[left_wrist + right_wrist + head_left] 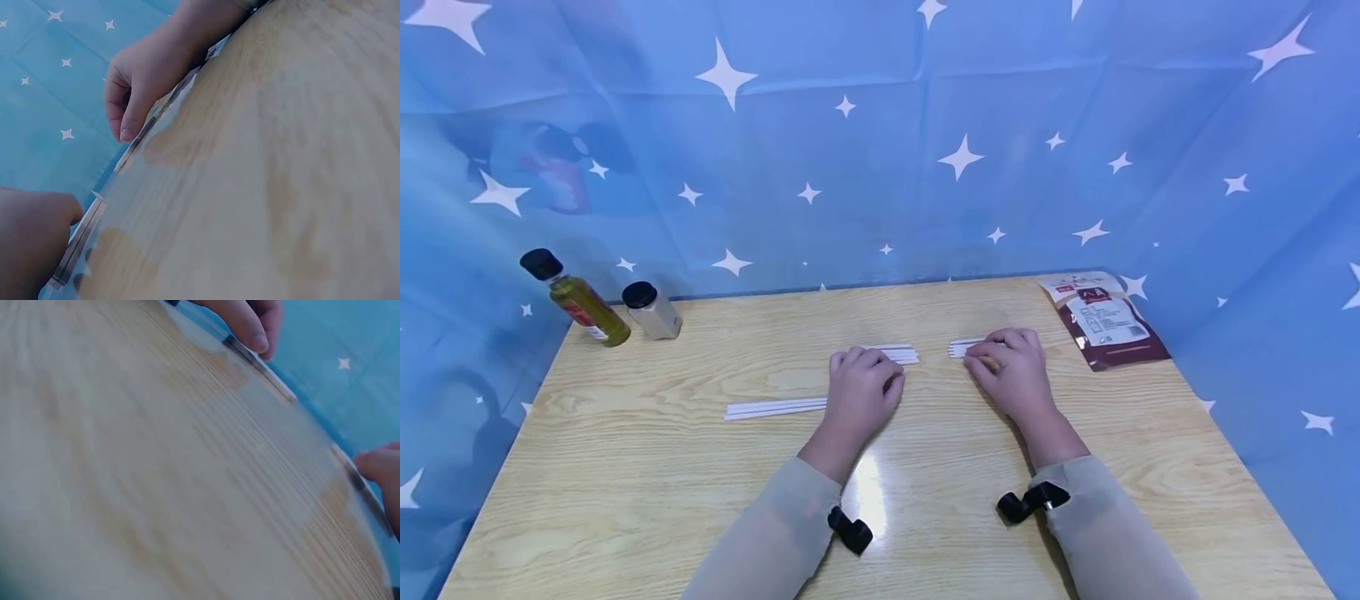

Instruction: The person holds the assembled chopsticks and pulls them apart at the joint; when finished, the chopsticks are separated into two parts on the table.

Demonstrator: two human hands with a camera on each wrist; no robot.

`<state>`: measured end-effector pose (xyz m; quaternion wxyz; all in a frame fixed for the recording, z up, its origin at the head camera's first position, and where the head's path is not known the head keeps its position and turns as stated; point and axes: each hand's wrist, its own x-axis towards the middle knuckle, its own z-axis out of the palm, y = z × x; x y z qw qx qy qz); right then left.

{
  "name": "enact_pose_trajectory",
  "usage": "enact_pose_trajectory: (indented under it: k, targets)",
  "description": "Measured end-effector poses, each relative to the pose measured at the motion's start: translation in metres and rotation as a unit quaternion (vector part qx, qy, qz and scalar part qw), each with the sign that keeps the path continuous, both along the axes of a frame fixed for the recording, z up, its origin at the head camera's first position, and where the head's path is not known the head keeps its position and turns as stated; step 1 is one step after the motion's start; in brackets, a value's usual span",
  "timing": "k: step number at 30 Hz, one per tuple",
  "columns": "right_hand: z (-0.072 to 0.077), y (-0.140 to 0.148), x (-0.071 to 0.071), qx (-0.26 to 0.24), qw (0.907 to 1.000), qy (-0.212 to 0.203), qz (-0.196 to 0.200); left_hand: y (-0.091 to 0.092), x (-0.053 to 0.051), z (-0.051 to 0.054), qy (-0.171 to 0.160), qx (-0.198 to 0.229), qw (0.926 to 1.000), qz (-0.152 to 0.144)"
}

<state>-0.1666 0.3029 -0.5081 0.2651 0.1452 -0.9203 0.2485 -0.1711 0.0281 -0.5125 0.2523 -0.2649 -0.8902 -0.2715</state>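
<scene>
Thin white sticks lie side by side on the wooden table in separate bundles. My left hand point(867, 385) bends its fingers over one bundle point(902, 354), whose ends stick out to the right. At the left end of another bundle point(958, 348), across a small gap, my right hand point(1017, 371) pinches with thumb and fingers. A third group of white sticks point(773, 407) lies nearer me and runs under the left hand. In the left wrist view the right thumb rests against its bundle point(134, 147). The right wrist view shows the left thumb touching sticks point(269, 375).
An oil bottle point(587, 310) with a black cap and a small black-lidded jar point(653, 312) stand at the table's back left. A maroon and white packet point(1105, 321) lies at the back right. A blue star-patterned cloth point(880, 150) hangs behind.
</scene>
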Motion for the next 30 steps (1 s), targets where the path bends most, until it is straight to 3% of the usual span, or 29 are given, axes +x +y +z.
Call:
enact_pose_trajectory:
  k: [8, 18, 30]
  targets:
    - [-0.001, -0.027, 0.004, -0.007, 0.9998, 0.004, 0.017, -0.008, 0.007, 0.000, 0.019, 0.014, 0.9997, -0.004]
    - [0.000, -0.070, 0.008, 0.001, 0.9992, -0.020, 0.035, -0.023, 0.020, 0.002, 0.014, 0.006, 0.9999, -0.001]
    - [0.000, -0.134, 0.008, 0.018, 0.9959, -0.012, 0.088, -0.067, 0.034, -0.002, -0.002, -0.015, 0.9999, 0.004]
